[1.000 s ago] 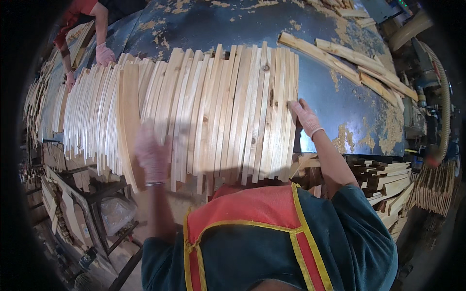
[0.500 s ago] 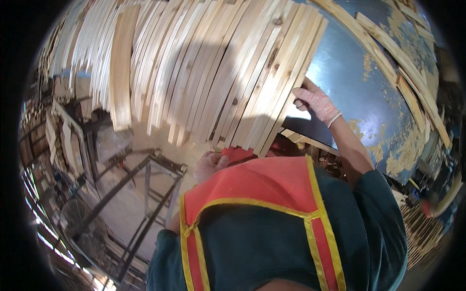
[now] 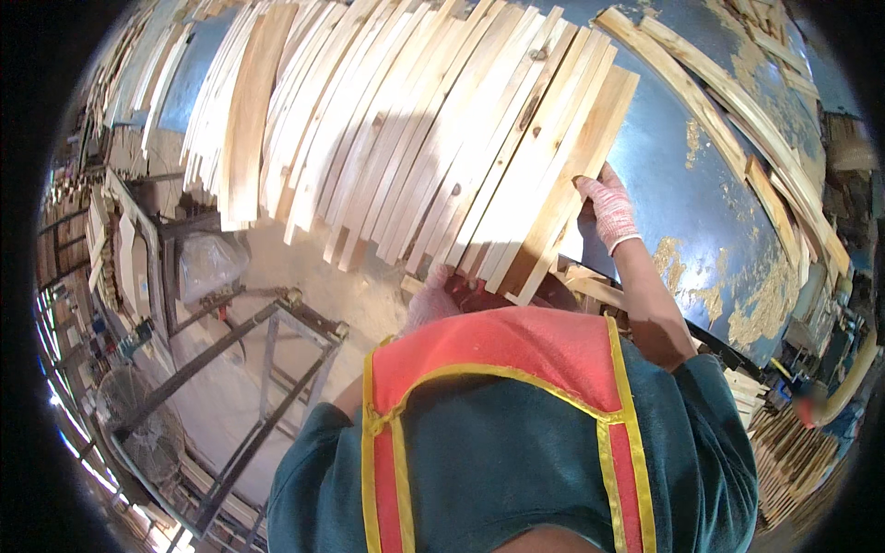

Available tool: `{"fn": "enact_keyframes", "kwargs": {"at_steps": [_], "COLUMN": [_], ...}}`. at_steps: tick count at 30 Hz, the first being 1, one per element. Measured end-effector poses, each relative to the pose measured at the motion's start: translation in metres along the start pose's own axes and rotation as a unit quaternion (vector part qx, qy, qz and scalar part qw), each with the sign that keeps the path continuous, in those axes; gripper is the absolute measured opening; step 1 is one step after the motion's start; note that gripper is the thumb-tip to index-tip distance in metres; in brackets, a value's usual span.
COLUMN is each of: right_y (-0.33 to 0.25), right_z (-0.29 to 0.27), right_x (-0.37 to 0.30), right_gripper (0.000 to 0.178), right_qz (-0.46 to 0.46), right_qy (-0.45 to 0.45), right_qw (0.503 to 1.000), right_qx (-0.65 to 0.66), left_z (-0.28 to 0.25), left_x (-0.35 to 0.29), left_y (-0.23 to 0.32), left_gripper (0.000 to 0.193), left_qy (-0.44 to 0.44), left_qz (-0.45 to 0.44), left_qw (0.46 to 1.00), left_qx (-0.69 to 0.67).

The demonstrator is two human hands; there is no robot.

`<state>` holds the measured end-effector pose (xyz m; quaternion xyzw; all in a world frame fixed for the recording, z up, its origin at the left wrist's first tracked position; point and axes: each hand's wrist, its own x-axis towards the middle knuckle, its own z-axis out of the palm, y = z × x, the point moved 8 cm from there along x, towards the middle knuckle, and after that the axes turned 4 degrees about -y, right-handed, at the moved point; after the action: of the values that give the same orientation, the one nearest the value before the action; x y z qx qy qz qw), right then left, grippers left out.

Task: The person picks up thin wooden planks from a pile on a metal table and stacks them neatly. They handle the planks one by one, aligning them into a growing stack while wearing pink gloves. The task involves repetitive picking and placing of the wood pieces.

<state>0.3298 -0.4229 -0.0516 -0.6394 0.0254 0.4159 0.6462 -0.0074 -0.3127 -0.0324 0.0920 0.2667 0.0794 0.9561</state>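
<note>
A row of pale wooden strips (image 3: 498,147) lies side by side on the blue metal tabletop, their near ends uneven. My right hand (image 3: 608,212), in a pinkish-white knit glove, grips the right edge of the outermost wooden strip (image 3: 590,138), thumb on top and other fingers partly hidden. That strip shows a broad face, shaded at its near end. My left hand (image 3: 430,302), gloved alike, is at the near ends of the middle strips; it is blurred and partly behind my red apron (image 3: 507,355), so its fingers do not show clearly.
One wider, darker board (image 3: 251,120) lies across the strips at left. Long offcuts (image 3: 728,111) and sawdust (image 3: 751,309) cover parts of the blue tabletop (image 3: 664,129) at right. A metal frame (image 3: 230,359) and a fan (image 3: 138,415) stand at lower left.
The rightmost strips have shifted and now show a broader face at the right edge. My right hand has moved slightly right and nearer; my left hand has moved right, up to the strip ends.
</note>
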Motion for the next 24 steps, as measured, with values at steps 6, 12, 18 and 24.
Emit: {"fn": "enact_keyframes", "kwargs": {"at_steps": [6,12,18,24], "right_y": [-0.003,-0.014,-0.082,-0.106], "right_z": [-0.001,0.008,0.005,0.126], "right_x": [-0.003,-0.009,-0.045,-0.033], "right_gripper": [0.062,0.056,0.051,0.046], "right_qz": [0.065,-0.072,-0.143,-0.210], "right_qy": [0.037,0.096,0.107,0.012], "right_qw": [0.991,0.991,0.983,0.978], "right_qx": [-0.107,-0.051,-0.041,-0.007], "left_z": [0.048,0.143,0.132,0.172], "left_x": [-0.027,0.079,0.016,-0.002], "left_y": [0.046,0.078,0.137,0.211], "left_gripper": [0.066,0.087,0.078,0.074], "left_qy": [0.021,-0.026,-0.093,-0.016], "left_qz": [-0.083,-0.092,-0.119,0.214], "left_qw": [0.994,0.802,0.946,0.498], "left_qx": [0.064,0.589,0.285,0.840]}}
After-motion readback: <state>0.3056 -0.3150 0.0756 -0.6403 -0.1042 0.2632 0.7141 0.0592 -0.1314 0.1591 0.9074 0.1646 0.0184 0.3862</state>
